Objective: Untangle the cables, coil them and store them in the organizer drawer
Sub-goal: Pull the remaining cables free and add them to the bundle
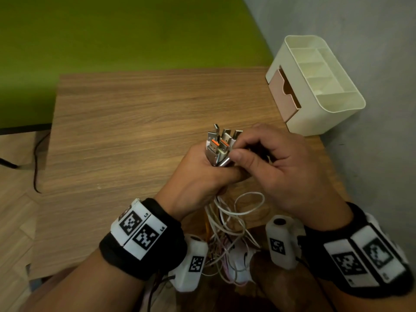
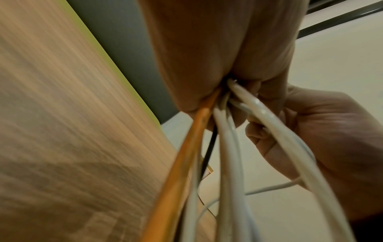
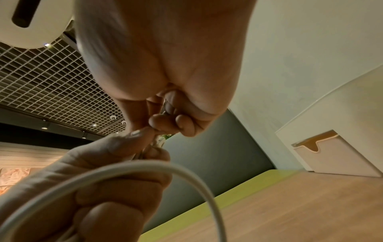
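Left hand [image 1: 198, 174] is fisted round the bunch of USB plugs [image 1: 221, 143], plugs sticking up. Right hand [image 1: 276, 167] pinches one plug at the bunch's right side. Cables [image 1: 227, 224] trail below in a loose tangle over the near table [image 1: 135, 122] edge — still snarled, so this looks like the untangling step. Next: probably draw one cable free without tightening loops. Organizer [image 1: 324, 113] sits at the far right corner by the wall, its pink drawer [image 1: 284, 95] only slightly open; open tabletop to the left.

White and orange cables [image 1: 227, 218], cream organizer [image 1: 337, 104] with pink drawer [image 1: 282, 97], wood-grain table [image 1: 135, 131], green panel [image 1: 112, 30]
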`<action>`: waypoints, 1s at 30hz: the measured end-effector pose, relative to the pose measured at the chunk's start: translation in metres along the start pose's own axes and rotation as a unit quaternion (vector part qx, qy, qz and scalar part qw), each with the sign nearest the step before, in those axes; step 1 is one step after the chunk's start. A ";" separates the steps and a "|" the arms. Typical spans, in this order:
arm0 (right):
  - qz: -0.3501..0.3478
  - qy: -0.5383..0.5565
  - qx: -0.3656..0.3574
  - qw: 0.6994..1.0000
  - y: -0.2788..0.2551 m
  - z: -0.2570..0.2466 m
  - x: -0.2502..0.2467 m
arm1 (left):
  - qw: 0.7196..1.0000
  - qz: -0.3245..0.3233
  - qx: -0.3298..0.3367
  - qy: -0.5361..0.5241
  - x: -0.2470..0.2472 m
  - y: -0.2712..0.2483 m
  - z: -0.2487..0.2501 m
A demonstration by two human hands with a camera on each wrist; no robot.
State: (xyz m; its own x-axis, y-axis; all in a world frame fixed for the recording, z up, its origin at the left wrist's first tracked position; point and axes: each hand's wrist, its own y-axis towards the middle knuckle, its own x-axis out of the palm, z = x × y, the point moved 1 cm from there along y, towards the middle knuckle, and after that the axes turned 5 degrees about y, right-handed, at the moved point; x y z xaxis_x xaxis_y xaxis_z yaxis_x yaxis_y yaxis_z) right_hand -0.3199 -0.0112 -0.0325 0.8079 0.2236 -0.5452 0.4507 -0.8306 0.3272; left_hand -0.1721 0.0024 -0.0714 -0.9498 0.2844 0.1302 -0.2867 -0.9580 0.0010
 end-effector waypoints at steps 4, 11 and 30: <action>0.016 0.021 -0.006 1.000 0.000 0.001 0.002 | 1.000 0.002 -0.004 -0.003 -0.002 0.000 0.000; 0.003 0.161 0.050 0.986 -0.001 0.000 -0.010 | 0.997 0.000 -0.034 -0.064 -0.003 -0.001 -0.004; 0.033 -0.014 -0.013 0.999 0.001 0.007 0.005 | 0.996 0.023 -0.085 0.023 0.000 0.002 -0.008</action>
State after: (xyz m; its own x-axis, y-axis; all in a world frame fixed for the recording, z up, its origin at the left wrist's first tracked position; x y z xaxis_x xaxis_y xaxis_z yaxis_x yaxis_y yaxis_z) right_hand -0.3183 -0.0148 -0.0401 0.8256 0.1549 -0.5426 0.4071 -0.8294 0.3825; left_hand -0.1740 0.0011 -0.0788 -0.9658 0.2462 0.0809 -0.2568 -0.9510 -0.1723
